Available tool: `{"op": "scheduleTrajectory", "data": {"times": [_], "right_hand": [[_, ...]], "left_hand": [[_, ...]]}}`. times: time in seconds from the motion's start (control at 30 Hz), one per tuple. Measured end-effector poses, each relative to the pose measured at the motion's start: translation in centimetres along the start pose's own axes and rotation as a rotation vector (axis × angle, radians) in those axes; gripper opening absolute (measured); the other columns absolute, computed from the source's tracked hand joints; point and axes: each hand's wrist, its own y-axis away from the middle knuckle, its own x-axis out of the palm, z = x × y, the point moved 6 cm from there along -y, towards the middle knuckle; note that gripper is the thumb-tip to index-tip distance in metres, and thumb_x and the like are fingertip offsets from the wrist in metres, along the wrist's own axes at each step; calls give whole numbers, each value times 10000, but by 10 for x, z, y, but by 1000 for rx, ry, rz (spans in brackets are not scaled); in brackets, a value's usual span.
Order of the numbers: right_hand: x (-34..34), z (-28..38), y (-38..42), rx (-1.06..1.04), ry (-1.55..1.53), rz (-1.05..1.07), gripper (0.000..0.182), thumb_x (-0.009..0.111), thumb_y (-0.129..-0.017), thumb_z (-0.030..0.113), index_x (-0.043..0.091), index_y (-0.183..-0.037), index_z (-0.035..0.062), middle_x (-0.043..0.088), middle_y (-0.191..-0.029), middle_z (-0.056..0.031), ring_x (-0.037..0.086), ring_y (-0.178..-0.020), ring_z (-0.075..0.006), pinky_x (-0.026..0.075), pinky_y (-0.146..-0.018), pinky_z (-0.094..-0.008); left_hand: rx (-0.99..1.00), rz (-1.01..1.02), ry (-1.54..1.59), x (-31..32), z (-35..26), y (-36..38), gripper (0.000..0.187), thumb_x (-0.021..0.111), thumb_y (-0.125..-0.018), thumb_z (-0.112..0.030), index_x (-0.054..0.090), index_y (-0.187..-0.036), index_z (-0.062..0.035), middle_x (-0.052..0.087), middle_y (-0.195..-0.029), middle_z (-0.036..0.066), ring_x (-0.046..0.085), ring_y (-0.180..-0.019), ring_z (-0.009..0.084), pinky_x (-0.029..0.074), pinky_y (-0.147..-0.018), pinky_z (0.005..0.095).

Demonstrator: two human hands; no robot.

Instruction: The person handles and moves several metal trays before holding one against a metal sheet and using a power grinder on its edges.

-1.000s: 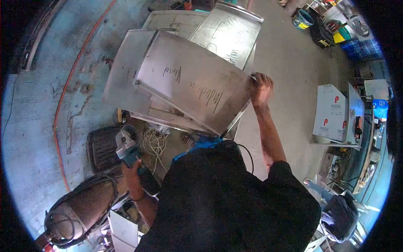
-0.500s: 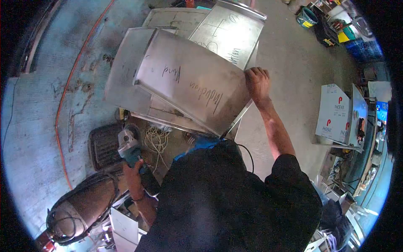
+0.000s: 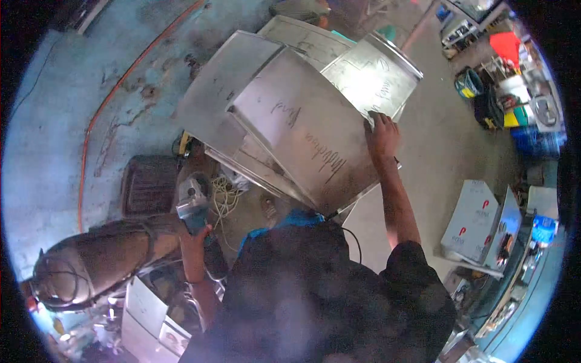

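My left hand (image 3: 192, 242) is closed round the body of an angle grinder (image 3: 193, 209), its metal head pointing away from me, beside my body at the left. A bent sheet-metal panel (image 3: 296, 115) with black handwriting lies on top of other panels in front of me. At its right edge is my right hand (image 3: 384, 140), fingers curled over the metal; the underside of the grip is hidden. Beneath and behind lie a plain grey panel (image 3: 227, 78) and a shiny panel (image 3: 369, 69) with writing.
A large brown cylinder (image 3: 115, 260) lies at the lower left, near a dark ribbed mat (image 3: 150, 186) and a coiled rope (image 3: 224, 202). An orange cord (image 3: 100, 115) runs along the blue wall. White printed sheets (image 3: 469, 218) and a bucket (image 3: 468, 83) stand at the right.
The head view has turned, so the panels appear further right and lower. My right hand stays at the panel's right edge, and the grinder remains in my left hand.
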Motion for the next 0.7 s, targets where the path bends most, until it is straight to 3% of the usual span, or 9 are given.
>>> {"op": "scheduleTrajectory", "data": {"times": [0.03, 0.1, 0.2, 0.27, 0.33, 0.4, 0.63, 0.7], "right_hand": [[7, 4, -5, -28, 33, -40, 156, 588, -893, 213, 649, -953, 83, 660, -969, -104, 617, -972, -300, 456, -856, -438], [22, 4, -11, -28, 30, 35, 157, 580, -893, 210, 650, -948, 81, 658, -973, -107, 614, -980, -299, 456, -861, -438], [29, 16, -20, 21, 120, 227, 159, 572, -891, 193, 640, -966, 71, 650, -986, -121, 613, -983, -298, 456, -873, -433], [17, 23, -18, -24, 75, 28, 136, 584, -880, 169, 644, -934, 60, 654, -933, -120, 627, -929, -305, 459, -865, -434], [18, 33, -25, -34, 62, 55, 132, 607, -867, 161, 658, -923, 53, 665, -937, -124, 636, -910, -307, 471, -843, -431], [21, 33, -29, 62, -170, -60, 117, 632, -850, 158, 678, -908, 68, 680, -955, -125, 651, -898, -318, 498, -791, -433], [40, 50, -58, 5, -2, 8, 102, 660, -825, 158, 696, -893, 92, 700, -877, -123, 674, -778, -349, 532, -697, -449], [40, 58, -64, 85, -21, 57, 150, 652, -842, 191, 690, -952, 94, 719, -912, -115, 690, -787, -343, 542, -712, -450]], "left_hand": [[-14, -15, 12, -3, -11, 0, 640, 744, -754, -276, 474, -1253, 21, 575, -1112, 193, 543, -1015, 330, 413, -942, 421], [-308, 146, 56, 2, -16, -2, 698, 752, -755, -281, 444, -1304, 22, 550, -1191, 216, 521, -1078, 325, 396, -971, 414], [-319, 125, 69, -1, -4, -2, 783, 772, -738, -290, 415, -1359, 23, 543, -1230, 218, 514, -1105, 305, 390, -986, 402], [-278, 42, 55, -4, -17, 2, 802, 775, -737, -288, 404, -1379, 20, 550, -1230, 211, 520, -1105, 304, 394, -986, 396], [-237, -38, 32, -6, -8, 4, 823, 778, -737, -286, 393, -1398, 18, 558, -1229, 204, 526, -1105, 302, 398, -986, 391], [-360, 104, 378, 6, 30, 2, 810, 783, -740, -263, 400, -1399, 11, 572, -1229, 186, 546, -1096, 289, 419, -968, 377], [-335, 5, 266, -6, 16, 5, 689, 773, -733, -185, 480, -1323, 16, 616, -1132, 145, 579, -1017, 241, 456, -912, 351], [-464, 57, 368, -2, 21, 9, 630, 770, -730, -166, 512, -1274, 17, 631, -1073, 130, 590, -967, 239, 468, -890, 350]]}}
